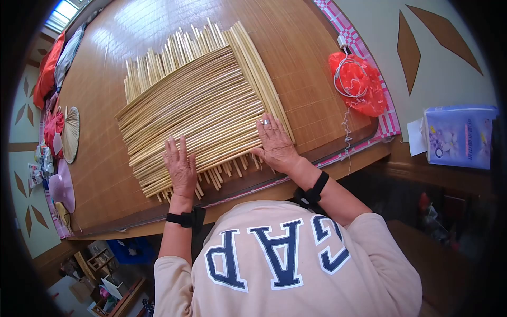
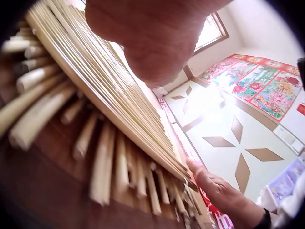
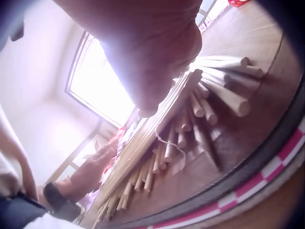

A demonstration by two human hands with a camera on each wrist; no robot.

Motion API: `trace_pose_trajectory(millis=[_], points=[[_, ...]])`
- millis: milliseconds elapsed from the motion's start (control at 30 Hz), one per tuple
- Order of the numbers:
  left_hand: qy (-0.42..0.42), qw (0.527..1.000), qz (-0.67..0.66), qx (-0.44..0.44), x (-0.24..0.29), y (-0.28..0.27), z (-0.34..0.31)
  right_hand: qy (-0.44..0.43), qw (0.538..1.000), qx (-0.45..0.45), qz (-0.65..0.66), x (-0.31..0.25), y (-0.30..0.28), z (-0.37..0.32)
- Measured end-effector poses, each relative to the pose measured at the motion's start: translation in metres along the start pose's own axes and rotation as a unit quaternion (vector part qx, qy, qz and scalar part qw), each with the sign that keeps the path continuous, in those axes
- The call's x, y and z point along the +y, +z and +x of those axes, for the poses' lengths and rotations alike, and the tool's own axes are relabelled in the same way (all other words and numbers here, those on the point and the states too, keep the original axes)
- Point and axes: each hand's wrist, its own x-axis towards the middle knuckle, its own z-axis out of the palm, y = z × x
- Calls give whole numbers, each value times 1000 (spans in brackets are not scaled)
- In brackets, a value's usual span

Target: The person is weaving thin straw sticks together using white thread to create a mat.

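A mat of straw-coloured stalks (image 1: 190,111) lies on the brown woven bed mat, its top layer running side to side. Beneath it, other stalks (image 1: 179,50) run crosswise and stick out at the far edge, with shorter ends (image 2: 102,167) showing along the near edge. My left hand (image 1: 182,168) rests on the near left part, fingers extended over the stalks. At the near right corner my right hand (image 1: 277,148) lies with fingers stretched over the stalk ends and thumb by the front edge. A thin white thread (image 3: 169,143) hangs at the near edge in the right wrist view.
A red plastic bag (image 1: 364,87) with a white cable sits to the right. A purple tissue pack (image 1: 459,137) lies beyond the bed's edge. On the left are a fan (image 1: 71,134) and a pink hat (image 1: 63,185). The pink checked cloth edge (image 1: 391,119) borders the mat.
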Motion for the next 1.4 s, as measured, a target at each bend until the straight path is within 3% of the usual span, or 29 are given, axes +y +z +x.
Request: trace_pose_trajectory(millis=[133,367,500,533,800,900,933,1000,1033,1100,1167,1200,1233,1267,1333,1400], points=[[-36,995,80,-48,-55,-1,0,20,999,27,-12,-11,18,21],[-54,977,69,-195,-59,-2,-8,-11,998,-11,-62,-1,38,27],[-10,979,66,-195,-67,-9,-6,-12,998,-26,-49,2,37,27],[9,985,71,-154,-71,0,-10,-34,998,-2,-53,3,37,28],[13,987,62,-148,-69,-6,-8,-5,997,-39,-66,-2,25,30],[0,990,39,-139,-69,-8,-7,0,999,-4,-48,-16,12,32],[26,996,27,-84,-74,-8,-10,12,999,27,-43,-27,9,24],[56,993,7,-103,-74,-19,-7,6,991,111,-69,-46,-3,28],[88,988,-14,-127,-73,-22,-9,17,992,106,-68,-62,-5,22],[119,985,-11,-123,-72,-23,-9,95,983,139,79,-94,-5,19],[146,971,-3,-191,-64,-30,-8,158,924,35,348,-133,26,7],[153,974,-1,-164,-67,-23,-11,245,845,-49,474,-147,29,10],[160,973,-2,-168,-65,-26,-11,328,732,-128,584,-159,31,10],[154,971,-1,-184,-64,-31,-10,329,731,-125,585,-164,35,13],[148,968,2,-202,-66,-30,-9,400,654,-120,631,-172,41,18],[141,978,-47,-149,-74,-19,-7,411,636,-96,646,-178,48,22]])
